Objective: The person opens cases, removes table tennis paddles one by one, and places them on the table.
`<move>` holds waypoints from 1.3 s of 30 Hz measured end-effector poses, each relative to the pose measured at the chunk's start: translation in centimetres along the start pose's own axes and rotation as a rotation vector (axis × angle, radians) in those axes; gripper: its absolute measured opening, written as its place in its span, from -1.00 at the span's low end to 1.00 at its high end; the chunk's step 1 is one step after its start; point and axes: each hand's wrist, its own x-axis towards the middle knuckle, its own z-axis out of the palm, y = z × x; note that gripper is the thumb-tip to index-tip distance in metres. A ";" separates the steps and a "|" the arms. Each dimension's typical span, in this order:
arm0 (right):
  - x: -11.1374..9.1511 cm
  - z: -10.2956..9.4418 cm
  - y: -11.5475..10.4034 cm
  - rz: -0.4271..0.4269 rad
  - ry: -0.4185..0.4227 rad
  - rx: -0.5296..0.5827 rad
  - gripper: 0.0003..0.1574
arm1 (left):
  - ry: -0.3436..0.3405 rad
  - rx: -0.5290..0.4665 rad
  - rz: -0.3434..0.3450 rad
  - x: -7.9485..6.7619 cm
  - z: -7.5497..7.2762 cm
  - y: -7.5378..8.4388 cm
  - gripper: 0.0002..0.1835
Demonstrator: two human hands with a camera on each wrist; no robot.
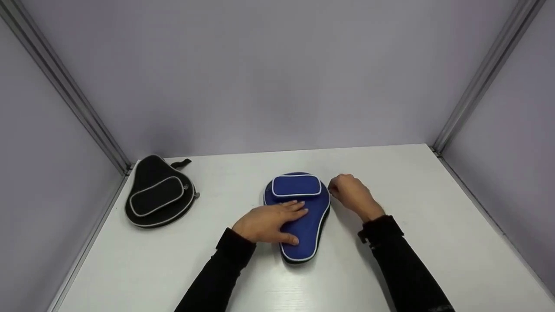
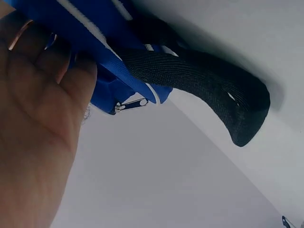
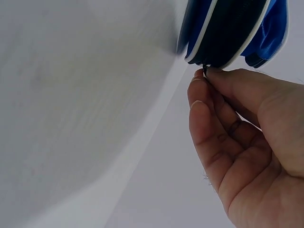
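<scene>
A blue paddle-shaped case (image 1: 308,229) with white piping lies on the white table, its wide end away from me. My left hand (image 1: 271,221) rests on the case with fingers spread, just below its small front pocket (image 1: 296,185). At the wide end's right edge, my right hand (image 1: 353,195) pinches a small zipper pull (image 3: 205,70) between thumb and fingertips; most of the pull is hidden. A black strap loop (image 2: 204,78) sticks out from the case in the left wrist view, near a metal pocket zipper pull (image 2: 133,104).
To the left lies a black case (image 1: 149,190) of similar shape with grey piping, a pocket and a short strap (image 1: 181,163). Grey panels (image 1: 277,78) with metal corner posts stand behind and beside the white table (image 1: 433,242).
</scene>
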 end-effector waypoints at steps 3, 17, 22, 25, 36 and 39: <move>0.1 0.1 -0.1 0.002 -0.010 0.002 -0.86 | 0.019 0.015 -0.017 0.1 0.1 0.1 -0.02; 0.4 0.2 -1.0 -0.016 -0.056 0.018 -0.87 | 0.108 0.086 -0.097 0.2 0.7 -0.1 -0.03; 0.4 0.4 -1.6 -0.060 -0.070 0.032 -0.87 | 0.136 0.071 -0.126 0.2 0.6 -0.4 -0.04; 0.4 0.5 -2.0 -0.093 -0.073 0.035 -0.88 | 0.150 0.064 -0.142 0.2 0.5 -0.7 -0.04; 0.1 1.0 -3.8 -0.212 -0.083 0.042 -0.90 | 0.204 0.029 -0.211 0.0 0.2 -1.9 -0.02; -0.1 1.1 -4.3 -0.237 -0.077 0.035 -0.90 | 0.209 0.015 -0.226 -0.1 0.1 -2.2 -0.03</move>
